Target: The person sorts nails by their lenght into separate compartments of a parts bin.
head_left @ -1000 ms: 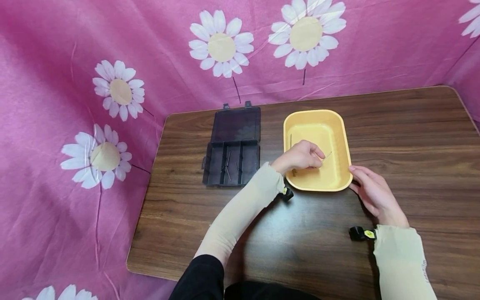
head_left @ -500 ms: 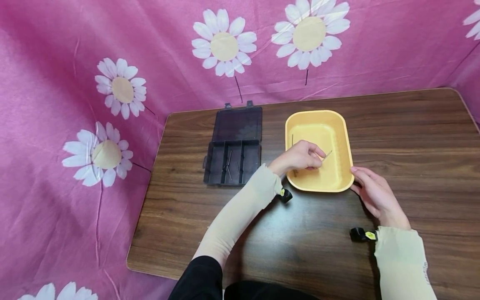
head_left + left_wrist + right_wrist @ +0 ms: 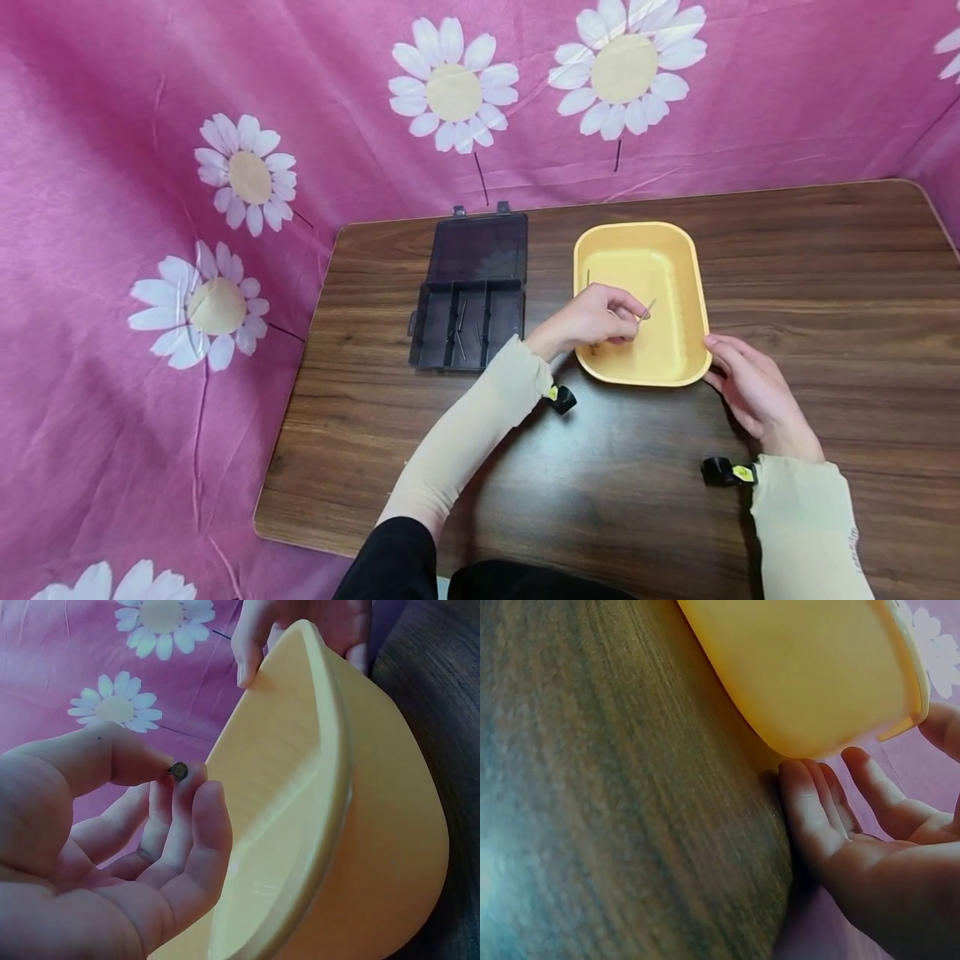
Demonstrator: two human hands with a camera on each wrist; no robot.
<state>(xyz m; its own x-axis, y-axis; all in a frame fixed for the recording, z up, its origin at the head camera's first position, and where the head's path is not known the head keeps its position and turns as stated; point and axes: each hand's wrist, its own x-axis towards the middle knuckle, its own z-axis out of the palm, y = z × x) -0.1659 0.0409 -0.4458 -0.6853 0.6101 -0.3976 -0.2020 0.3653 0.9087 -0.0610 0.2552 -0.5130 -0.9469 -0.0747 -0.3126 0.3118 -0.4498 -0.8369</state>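
Note:
My left hand is over the yellow plastic tub, pinching a thin metal nail between thumb and fingertips. In the left wrist view the nail's round head faces the camera. My right hand holds the tub at its near right corner. In the right wrist view its thumb is at the rim and its fingers are against the outer wall. More thin pieces lie along the tub's left side, partly hidden by my left hand. A dark organizer box lies left of the tub, lid open, several thin nails mostly in its middle compartment.
The wooden table carries both containers. The box's opened lid lies towards the back edge. A pink cloth with white daisies hangs behind and to the left of the table.
My left hand has drawn back slightly to the left, with the nail between its fingers. The view has shifted a little. My right hand keeps its place at the tub.

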